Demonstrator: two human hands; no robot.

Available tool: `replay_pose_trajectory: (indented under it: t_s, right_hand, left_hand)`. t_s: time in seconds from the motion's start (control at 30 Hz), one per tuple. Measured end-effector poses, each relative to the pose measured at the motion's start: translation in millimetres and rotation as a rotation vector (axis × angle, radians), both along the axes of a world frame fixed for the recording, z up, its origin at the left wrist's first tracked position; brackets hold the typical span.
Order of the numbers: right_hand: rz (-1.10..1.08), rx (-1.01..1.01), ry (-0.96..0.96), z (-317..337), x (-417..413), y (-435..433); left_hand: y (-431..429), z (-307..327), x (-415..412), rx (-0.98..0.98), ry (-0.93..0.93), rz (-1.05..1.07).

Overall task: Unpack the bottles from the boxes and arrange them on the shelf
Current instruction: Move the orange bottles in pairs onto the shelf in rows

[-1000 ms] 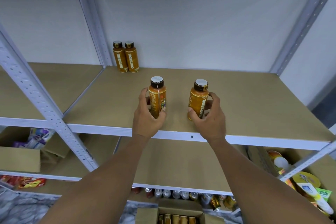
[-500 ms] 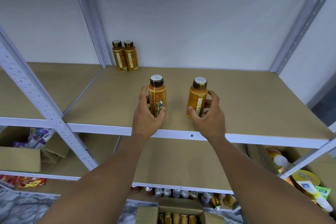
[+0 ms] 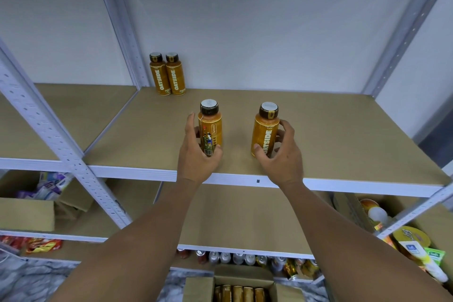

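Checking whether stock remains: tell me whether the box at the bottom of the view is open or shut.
Open: the box has its top folded back, and a row of bottles shows inside.

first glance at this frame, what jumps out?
Two orange bottles are upright near the front of the shelf: the left hand grips the left bottle, and the right hand curls round the right bottle. A matching pair of bottles stands side by side at the back left corner. At the bottom, an open box shows more bottle tops.
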State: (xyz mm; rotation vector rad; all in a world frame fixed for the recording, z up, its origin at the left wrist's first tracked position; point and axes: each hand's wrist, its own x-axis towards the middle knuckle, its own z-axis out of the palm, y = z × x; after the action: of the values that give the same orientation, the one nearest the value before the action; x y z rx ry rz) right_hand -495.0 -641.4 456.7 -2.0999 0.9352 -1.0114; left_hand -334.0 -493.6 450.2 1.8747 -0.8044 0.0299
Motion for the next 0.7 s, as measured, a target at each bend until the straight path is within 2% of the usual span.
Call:
replay_pose_trajectory:
  t_s: [0.3,0.47,0.7]
  right_hand:
    - [0.001,0.007,0.001,-0.4,0.8,-0.3]
    - [0.002,0.007,0.021,-2.1,0.8,-1.7]
    - [0.005,0.014,0.015,-0.6,0.4,-1.0]
  left_hand:
    - [-2.8,1.0,-0.5,-0.007,-0.032,0.057]
    - [-1.1,3.0,-1.8,0.013,0.02,0.007]
    - [-2.6,4.3,-1.1,0.002,0.021,0.075]
